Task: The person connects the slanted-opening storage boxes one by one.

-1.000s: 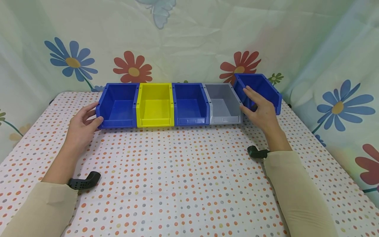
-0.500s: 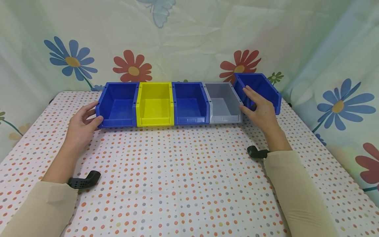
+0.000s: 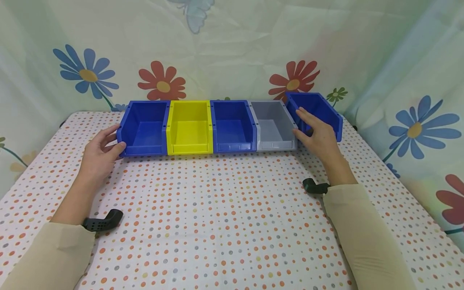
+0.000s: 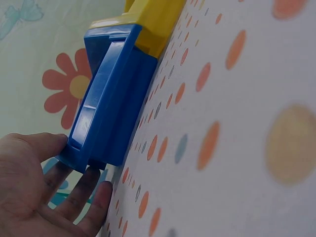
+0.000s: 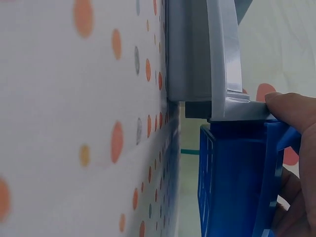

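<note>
Three open-front storage bins, a blue storage bin [image 3: 146, 133], a yellow storage bin [image 3: 190, 133] and another blue one [image 3: 233, 131], stand side by side with a grey storage bin [image 3: 272, 131]. My left hand [image 3: 99, 151] grips the left end bin, thumb at its front corner and fingers along its outer side. My right hand [image 3: 320, 137] holds a separate blue storage bin [image 5: 234, 177] by its near side wall, its thumb at the grey bin's front side edge. This bin sits against the grey bin's right side, with a gap below it above the cloth in the right wrist view.
A white tablecloth with coloured dots [image 3: 217, 213] covers the table. Behind it hangs a curtain [image 3: 232, 52] printed with flowers. Black wrist straps [image 3: 103, 221] stick out by each sleeve.
The blue bin in my right hand has come down slightly and a little to the left, against the grey bin. My left hand and the other bins keep their places.
</note>
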{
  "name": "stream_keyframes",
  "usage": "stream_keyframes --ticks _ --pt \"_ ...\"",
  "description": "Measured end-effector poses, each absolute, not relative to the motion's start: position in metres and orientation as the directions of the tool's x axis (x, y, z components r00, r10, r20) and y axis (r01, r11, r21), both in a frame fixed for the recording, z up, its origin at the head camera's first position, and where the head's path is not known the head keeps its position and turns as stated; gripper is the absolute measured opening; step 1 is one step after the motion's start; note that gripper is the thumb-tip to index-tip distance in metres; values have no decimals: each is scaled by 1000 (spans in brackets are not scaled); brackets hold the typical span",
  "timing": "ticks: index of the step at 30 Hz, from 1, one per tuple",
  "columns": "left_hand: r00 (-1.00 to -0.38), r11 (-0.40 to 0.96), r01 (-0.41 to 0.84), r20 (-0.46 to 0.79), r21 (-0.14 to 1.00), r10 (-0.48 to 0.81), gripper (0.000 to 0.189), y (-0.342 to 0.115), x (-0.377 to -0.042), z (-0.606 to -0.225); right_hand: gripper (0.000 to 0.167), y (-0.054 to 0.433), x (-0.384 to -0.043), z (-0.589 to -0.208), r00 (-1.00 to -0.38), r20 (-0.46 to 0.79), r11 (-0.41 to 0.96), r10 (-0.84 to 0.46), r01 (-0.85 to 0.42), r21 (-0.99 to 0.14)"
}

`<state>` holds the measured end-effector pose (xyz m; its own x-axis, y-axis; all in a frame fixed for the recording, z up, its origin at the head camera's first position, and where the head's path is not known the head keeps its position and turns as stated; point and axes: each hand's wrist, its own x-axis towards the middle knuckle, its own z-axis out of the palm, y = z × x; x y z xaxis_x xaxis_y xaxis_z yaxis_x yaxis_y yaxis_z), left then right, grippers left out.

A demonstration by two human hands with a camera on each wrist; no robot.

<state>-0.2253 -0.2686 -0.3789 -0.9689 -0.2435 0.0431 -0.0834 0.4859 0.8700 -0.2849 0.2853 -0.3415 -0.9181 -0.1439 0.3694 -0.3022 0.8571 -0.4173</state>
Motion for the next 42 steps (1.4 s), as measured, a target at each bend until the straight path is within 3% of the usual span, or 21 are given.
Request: stream_keyframes --ticks 33,42 --pt "-972 495 -64 58 866 -228 59 -269 -223 -378 50 285 -285 -350 -889 422 856 -174 -349 -382" --pt "-971 494 -67 58 867 -232 58 -269 -223 -378 49 283 -283 -348 -916 378 859 -136 -299 -415"
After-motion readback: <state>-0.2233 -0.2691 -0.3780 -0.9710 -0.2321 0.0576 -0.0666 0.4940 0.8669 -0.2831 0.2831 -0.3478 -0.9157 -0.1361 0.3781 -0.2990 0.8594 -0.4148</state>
